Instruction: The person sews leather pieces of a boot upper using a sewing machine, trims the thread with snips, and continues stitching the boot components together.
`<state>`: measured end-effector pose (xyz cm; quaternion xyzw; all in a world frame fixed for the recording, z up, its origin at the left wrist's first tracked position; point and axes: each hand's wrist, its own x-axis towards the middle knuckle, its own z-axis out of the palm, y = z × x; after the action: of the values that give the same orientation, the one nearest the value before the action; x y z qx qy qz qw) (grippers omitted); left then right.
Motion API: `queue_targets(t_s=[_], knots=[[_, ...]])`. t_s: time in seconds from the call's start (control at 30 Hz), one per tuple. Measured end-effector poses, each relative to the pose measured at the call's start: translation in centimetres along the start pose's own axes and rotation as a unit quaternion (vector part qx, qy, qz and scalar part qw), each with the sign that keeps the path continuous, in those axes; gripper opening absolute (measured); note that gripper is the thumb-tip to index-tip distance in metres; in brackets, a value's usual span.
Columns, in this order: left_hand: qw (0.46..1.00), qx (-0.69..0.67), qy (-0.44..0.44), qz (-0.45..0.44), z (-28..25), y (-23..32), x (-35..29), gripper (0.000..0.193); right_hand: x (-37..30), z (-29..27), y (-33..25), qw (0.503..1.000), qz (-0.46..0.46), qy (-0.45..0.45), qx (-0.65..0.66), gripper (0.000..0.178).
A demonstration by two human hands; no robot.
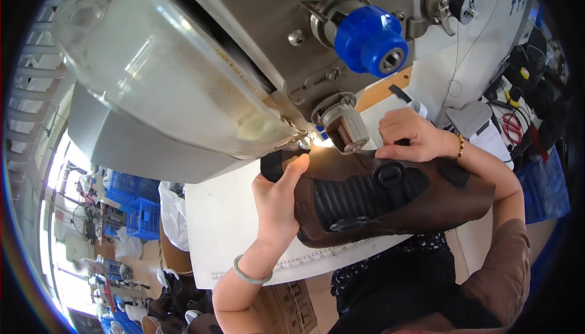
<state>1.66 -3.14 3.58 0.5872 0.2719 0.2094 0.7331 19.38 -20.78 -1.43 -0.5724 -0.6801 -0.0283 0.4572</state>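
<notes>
A brown leather boot upper (451,212) with a black ribbed panel lies under the head of a sewing machine (292,60). My left hand (277,203) grips its left end, the thumb on top near the lit needle area and the fingers hidden beneath. My right hand (415,136) is closed at the far edge of the upper, thumb pressed down, other fingers curled in. The presser foot area is bright and partly hidden by the machine head. A blue knob (372,38) and a metal bobbin-like part (346,127) sit just above the work.
The white machine table (213,218) carries a ruler strip (292,263) along its near edge. Blue crates (143,218) and a white plastic bag (173,212) stand at the left. Scissors with red handles (512,128), cables and dark pieces crowd the right side.
</notes>
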Motion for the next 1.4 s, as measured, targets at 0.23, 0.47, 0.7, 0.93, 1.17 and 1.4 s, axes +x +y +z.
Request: queue_targets(t_s=[0.23,0.47,0.7,0.93,1.17,1.4], knots=[[0.999,-0.008,-0.049,0.011,-1.4,0.2,0.7,0.017,-0.2,0.6,-1.7,0.999,0.028,0.007,-0.016,0.035],[0.866,0.164,0.130,0.454,-3.7,-3.1,-2.4,0.039,-0.2,0.6,-2.5,0.997,0.078,0.013,0.003,0.033],[0.781,0.390,0.064,0.485,2.4,-5.3,-9.1,0.101,-0.4,2.4,-3.6,0.994,0.091,0.057,0.005,0.032],[0.787,0.453,0.120,0.401,4.1,-5.4,-7.7,0.106,-1.1,3.6,-4.9,0.986,0.139,0.095,-0.003,0.029],[0.825,0.241,0.119,0.498,1.0,-5.9,-5.9,0.094,-1.0,6.4,-7.6,0.962,0.223,0.152,0.037,0.027],[0.863,0.106,0.153,0.469,-0.6,-5.2,-5.0,0.089,-0.7,6.9,-7.5,0.952,0.261,0.118,0.112,0.030]])
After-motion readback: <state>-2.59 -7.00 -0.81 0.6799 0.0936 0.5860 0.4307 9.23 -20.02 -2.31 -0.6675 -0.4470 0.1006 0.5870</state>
